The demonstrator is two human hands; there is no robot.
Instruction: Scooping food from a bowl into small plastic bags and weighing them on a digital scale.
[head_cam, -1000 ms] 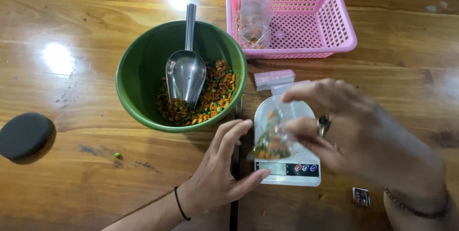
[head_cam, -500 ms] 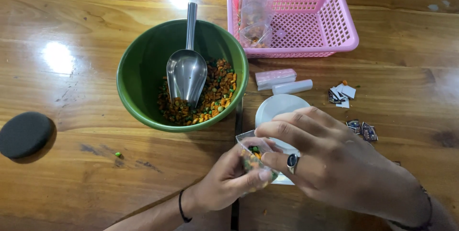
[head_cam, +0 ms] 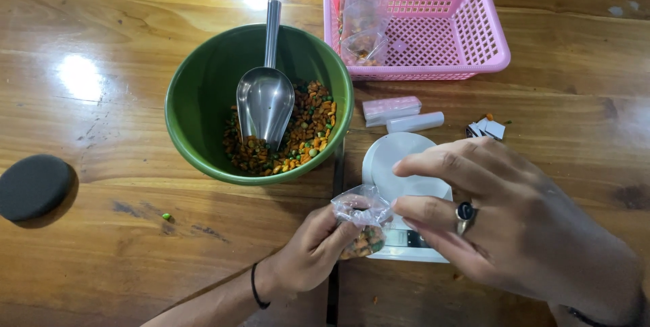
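Landmark: green bowl (head_cam: 203,124), on the wooden tabletop (head_cam: 101,22).

- Well left of bowl: dark round pad (head_cam: 32,186), lying flat, untouched.
- Just below-left of bowl: one stray green bit (head_cam: 166,216) on the wood.
- In bowl: orange-green snack mix (head_cam: 308,131) piled to the right side; metal scoop (head_cam: 264,100) parked on it, handle propped over the far rim, so it's easy to grab.
- Below bowl: left hand (head_cam: 308,252), grip clenched on small clear bag (head_cam: 362,222) of mix, pinching the gathered neck so nothing spills.
- Right of that: right hand (head_cam: 501,222), fingers spread at the bag top, touching the plastic; can't tell if it grips. Ring on one finger.
- Under both hands, right of bowl: white kitchen scale (head_cam: 399,161).
- Above-right of bowl: pink basket (head_cam: 487,36) holding filled bags (head_cam: 359,22).
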